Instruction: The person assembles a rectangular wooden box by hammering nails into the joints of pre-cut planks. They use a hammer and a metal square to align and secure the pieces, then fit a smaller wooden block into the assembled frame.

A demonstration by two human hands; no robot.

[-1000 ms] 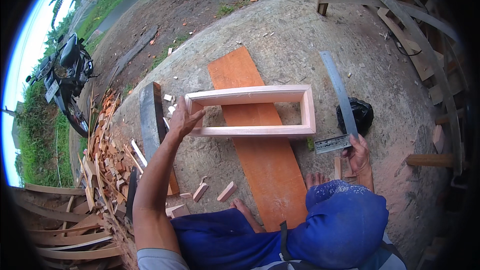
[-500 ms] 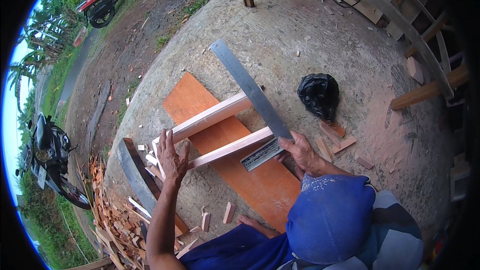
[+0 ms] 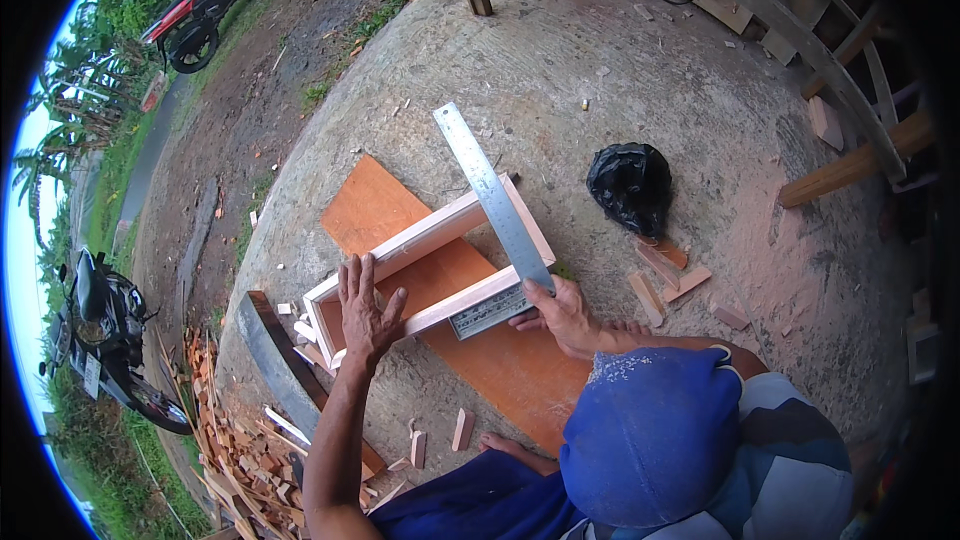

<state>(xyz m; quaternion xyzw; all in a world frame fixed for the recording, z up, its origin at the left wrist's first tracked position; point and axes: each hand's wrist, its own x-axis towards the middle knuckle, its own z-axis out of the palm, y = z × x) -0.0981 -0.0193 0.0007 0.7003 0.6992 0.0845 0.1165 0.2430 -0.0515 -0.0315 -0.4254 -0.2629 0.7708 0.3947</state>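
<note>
We saw the wooden frame (image 3: 440, 310) lying slantwise across the orange board (image 3: 515, 375) on the concrete floor (image 3: 700, 90). The left hand (image 3: 368, 310) was open, fingers spread, laid over the frame near its left end, probably to keep it from shifting. The right hand (image 3: 568, 315) gripped the metal square (image 3: 495, 195) at its corner, thumb on top. Its handle (image 3: 490, 310) lay along the near rail while the blade (image 3: 470, 158) crossed both long rails and stuck out past the far one; we took that hold as a way to keep the handle snug against the wood.

We could not tell whether the handle truly touched the rail, nor how hard the left palm pressed. The right hand's lower fingers were partly hidden under the square, the blue cap (image 3: 655, 440) covered part of the right forearm, and the blade's markings were too small to read.
</note>
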